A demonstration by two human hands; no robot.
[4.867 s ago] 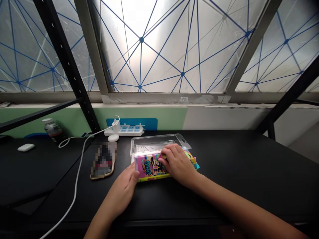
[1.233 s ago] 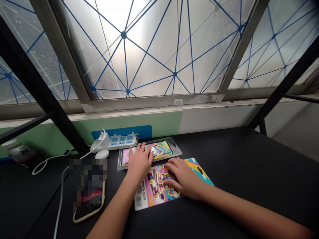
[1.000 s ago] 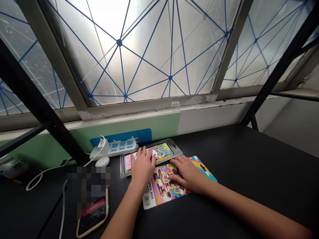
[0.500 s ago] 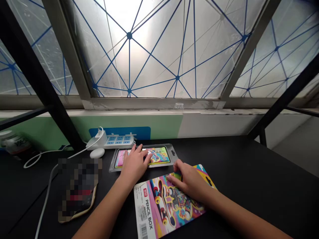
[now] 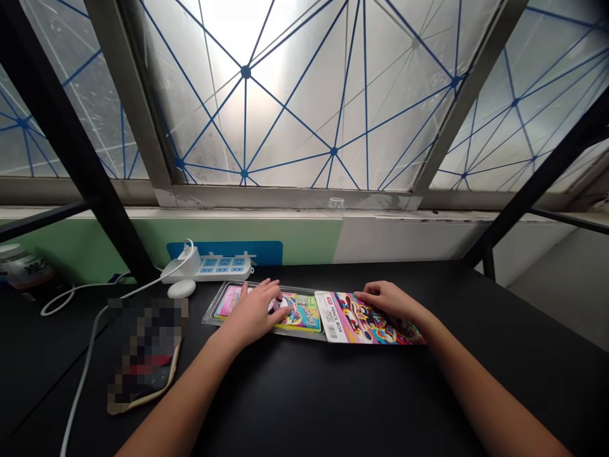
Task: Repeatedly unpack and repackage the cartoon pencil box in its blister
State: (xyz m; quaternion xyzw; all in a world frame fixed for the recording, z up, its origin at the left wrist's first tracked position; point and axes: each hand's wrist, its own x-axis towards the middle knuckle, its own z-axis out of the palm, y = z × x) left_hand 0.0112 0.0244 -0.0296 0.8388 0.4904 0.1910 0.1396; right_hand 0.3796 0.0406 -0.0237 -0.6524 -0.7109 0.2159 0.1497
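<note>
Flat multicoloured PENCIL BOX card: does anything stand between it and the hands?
Nothing visible stands between the card and the right hand, which touches its far edge. Between the card and the left hand lies part of a multicoloured rectangular box in a clear plastic tray.

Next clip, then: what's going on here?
At a black desk, a person's left hand lies across a colourful box in a clear tray. The right hand is on a card printed PENCIL BOX, which overlaps the tray's right end. A phone lies off to the left.
</note>
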